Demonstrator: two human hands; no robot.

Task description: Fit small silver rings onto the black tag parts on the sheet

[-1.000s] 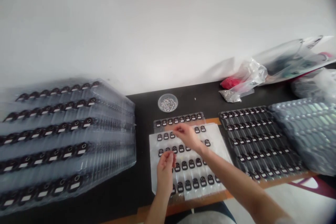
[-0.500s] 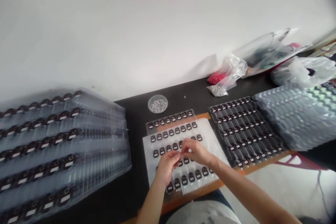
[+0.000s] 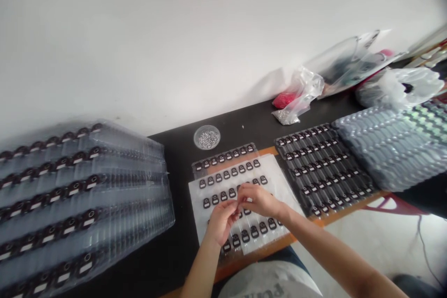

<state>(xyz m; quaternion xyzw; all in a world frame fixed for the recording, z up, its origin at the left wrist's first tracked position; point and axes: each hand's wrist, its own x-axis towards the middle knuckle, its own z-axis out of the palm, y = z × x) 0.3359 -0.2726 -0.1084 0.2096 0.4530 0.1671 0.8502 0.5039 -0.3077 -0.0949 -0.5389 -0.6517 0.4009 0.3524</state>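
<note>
My left hand (image 3: pixel 222 220) and my right hand (image 3: pixel 257 199) meet at the fingertips above a clear plastic tray (image 3: pixel 223 165). Both are closed in a pinch, and whatever lies between the fingers is too small to make out. Rows of small black pieces with white labels sit in this tray, and white paper (image 3: pixel 275 167) lies under much of it. My hands cover part of the middle rows. Behind the tray stands a round clear dish (image 3: pixel 206 138) of small shiny metal bits.
Stacked trays of black pieces (image 3: pixel 132 195) rise at the left. Another filled tray (image 3: pixel 323 167) lies to the right, beside stacked clear trays (image 3: pixel 387 144). Plastic bags with red (image 3: pixel 284 99) and silvery contents (image 3: pixel 286 116) rest near the wall.
The view has shifted slightly, so the bags and right-hand trays appear a little further left and higher. My hands stay pinched together over the tray, with little movement.
</note>
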